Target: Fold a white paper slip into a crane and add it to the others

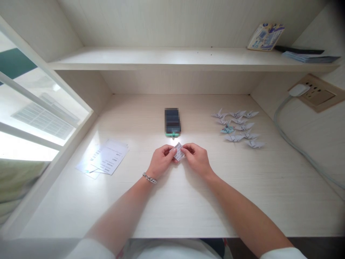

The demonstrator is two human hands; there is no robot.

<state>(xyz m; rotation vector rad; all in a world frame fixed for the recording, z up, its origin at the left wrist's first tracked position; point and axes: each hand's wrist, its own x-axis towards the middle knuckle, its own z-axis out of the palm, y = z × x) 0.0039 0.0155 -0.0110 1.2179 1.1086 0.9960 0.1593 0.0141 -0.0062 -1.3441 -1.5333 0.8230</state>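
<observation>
So both hands are busy here: left hand (163, 158), the one with the chain bracelet (150, 178), and right hand (196, 156) each pinch a small folded paper (179, 151) between thumb and fingers, right over the middle of the desk (183, 205). It's a neat little diamond, whitish with rows of tiny grey print, way too small to read. Over to the left, the loose sheets (113, 154) have short dark printed lines, also not legible. Off right there's a bunch of paper cranes (234, 138), mostly white, one bluish. Up on the shelf, a packet (266, 37) has blue-and-yellow lettering, brand unreadable.
</observation>
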